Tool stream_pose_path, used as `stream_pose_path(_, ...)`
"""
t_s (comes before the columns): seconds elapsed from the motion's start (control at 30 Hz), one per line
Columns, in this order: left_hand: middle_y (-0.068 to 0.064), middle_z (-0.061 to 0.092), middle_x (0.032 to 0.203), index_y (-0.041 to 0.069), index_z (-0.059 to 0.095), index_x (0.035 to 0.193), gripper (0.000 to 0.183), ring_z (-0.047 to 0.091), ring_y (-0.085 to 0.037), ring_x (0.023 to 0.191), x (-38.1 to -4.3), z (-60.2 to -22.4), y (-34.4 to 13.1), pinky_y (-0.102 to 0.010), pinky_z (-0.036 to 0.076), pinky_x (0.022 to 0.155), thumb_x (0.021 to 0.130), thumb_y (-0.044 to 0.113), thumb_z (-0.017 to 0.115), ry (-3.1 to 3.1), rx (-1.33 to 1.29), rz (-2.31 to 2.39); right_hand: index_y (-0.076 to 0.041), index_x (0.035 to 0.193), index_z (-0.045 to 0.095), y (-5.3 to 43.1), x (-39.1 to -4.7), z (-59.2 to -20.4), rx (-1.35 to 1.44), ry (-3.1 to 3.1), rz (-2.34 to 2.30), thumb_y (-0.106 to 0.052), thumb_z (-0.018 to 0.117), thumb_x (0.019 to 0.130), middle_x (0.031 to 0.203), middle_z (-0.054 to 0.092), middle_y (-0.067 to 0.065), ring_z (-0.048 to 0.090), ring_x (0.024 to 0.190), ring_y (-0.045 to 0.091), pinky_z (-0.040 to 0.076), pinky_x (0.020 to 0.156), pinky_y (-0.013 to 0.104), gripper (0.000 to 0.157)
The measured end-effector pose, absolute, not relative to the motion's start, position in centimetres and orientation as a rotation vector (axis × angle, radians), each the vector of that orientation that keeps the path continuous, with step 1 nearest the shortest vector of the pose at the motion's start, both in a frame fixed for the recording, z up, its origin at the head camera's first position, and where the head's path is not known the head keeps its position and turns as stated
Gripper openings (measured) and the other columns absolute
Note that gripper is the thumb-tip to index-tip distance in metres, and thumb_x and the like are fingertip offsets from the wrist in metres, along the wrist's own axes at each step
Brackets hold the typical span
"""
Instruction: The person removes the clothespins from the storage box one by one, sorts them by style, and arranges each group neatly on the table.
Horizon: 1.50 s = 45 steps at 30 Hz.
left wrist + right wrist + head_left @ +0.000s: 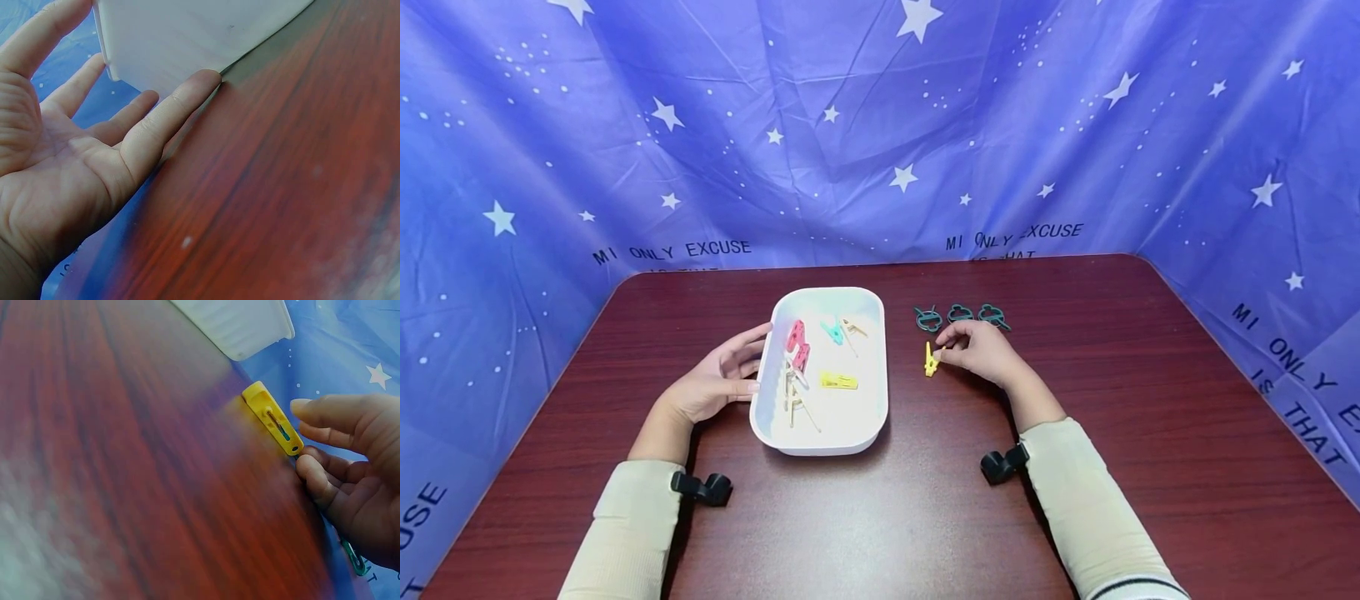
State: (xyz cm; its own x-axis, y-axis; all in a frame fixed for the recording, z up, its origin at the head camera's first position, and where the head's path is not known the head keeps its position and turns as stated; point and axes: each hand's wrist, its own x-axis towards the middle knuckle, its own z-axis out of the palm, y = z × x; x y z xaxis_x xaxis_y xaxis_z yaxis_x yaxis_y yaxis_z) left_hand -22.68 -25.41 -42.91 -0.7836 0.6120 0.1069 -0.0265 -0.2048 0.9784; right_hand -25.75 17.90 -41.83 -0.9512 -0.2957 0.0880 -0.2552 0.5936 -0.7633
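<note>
A white plastic tub (767,437) with several clothes pegs in it stands left of the table's middle. My left hand (707,385) touches its left wall with spread, mostly straight fingers; in the left wrist view the thumb (169,115) lies along the tub's side. Right of the tub, my right hand (981,354) pinches a yellow clothes peg (929,364) at one handle, low at the tabletop. The right wrist view shows the peg's (272,419) broad face, its end at the fingertips; the exact contact is partly hidden.
Three dark green cloud-shaped clips (960,313) lie in a row beyond my right hand. Inside the tub are red pegs (795,335), a yellow peg (838,381), a teal peg (832,332) and beige ones. A starry blue curtain (850,167) hangs behind the table (865,533).
</note>
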Motion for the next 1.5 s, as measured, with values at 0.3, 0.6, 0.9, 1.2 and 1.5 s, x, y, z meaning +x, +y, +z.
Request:
stream_pose_path(0.3, -0.02, 0.027, 0.152, 0.008, 0.018, 0.156, 0.088, 0.044, -0.027, 0.129, -22.7, -42.8, -25.4, -0.035, 0.051, 0.092, 0.084, -0.012, 0.064, 1.642, 0.693, 2.038, -0.004, 0.1, 0.073, 17.9, -25.8, -42.0, -0.42, 2.771, -1.291, -0.01, 0.073, 0.085, 0.086, 0.066, 0.006, 0.059, 0.078, 0.019, 0.049, 0.069, 0.033, 0.017)
stream_pose_path(0.6, -0.018, 0.028, 0.15, 0.007, 0.017, 0.156, 0.088, 0.045, -0.027, 0.127, -22.6, -42.8, -25.3, -0.035, 0.051, 0.091, 0.084, -0.013, 0.064, 1.621, 0.706, 2.043, -0.003, 0.107, 0.072, 17.8, -25.9, -41.9, -0.361, 2.786, -1.324, -0.009, 0.071, 0.086, 0.092, 0.067, 0.009, 0.061, 0.084, 0.021, 0.051, 0.073, 0.033, 0.022)
stream_pose_path(0.9, -0.021, 0.026, 0.151, 0.006, 0.016, 0.156, 0.088, 0.045, -0.027, 0.127, -22.7, -42.9, -25.3, -0.035, 0.051, 0.091, 0.084, -0.013, 0.064, 1.62, 0.715, 2.04, -0.001, 0.11, 0.07, 16.9, -25.5, -40.3, -0.372, 2.762, -1.501, -0.008, 0.071, 0.087, 0.094, 0.07, 0.011, 0.063, 0.081, 0.02, 0.052, 0.066, 0.029, 0.025)
stream_pose_path(1.2, -0.021, 0.025, 0.153, 0.005, 0.013, 0.156, 0.088, 0.045, -0.027, 0.127, -22.8, -42.9, -25.3, -0.038, 0.052, 0.09, 0.085, -0.014, 0.062, 1.596, 0.713, 2.038, -0.001, 0.111, 0.069, 15.0, -25.6, -37.9, -0.474, 2.713, -1.58, -0.011, 0.073, 0.086, 0.091, 0.068, 0.01, 0.062, 0.082, 0.022, 0.052, 0.069, 0.032, 0.027)
stream_pose_path(1.5, -0.026, 0.021, 0.153, 0.006, 0.012, 0.156, 0.091, 0.048, -0.027, 0.124, -22.7, -42.8, -25.3, -0.041, 0.054, 0.087, 0.084, -0.012, 0.065, 1.617, 0.675, 2.035, -0.005, 0.109, 0.071, 12.5, -25.8, -35.8, -0.569, 2.673, -1.563, -0.012, 0.075, 0.083, 0.103, 0.069, 0.012, 0.063, 0.091, 0.021, 0.052, 0.075, 0.034, 0.027)
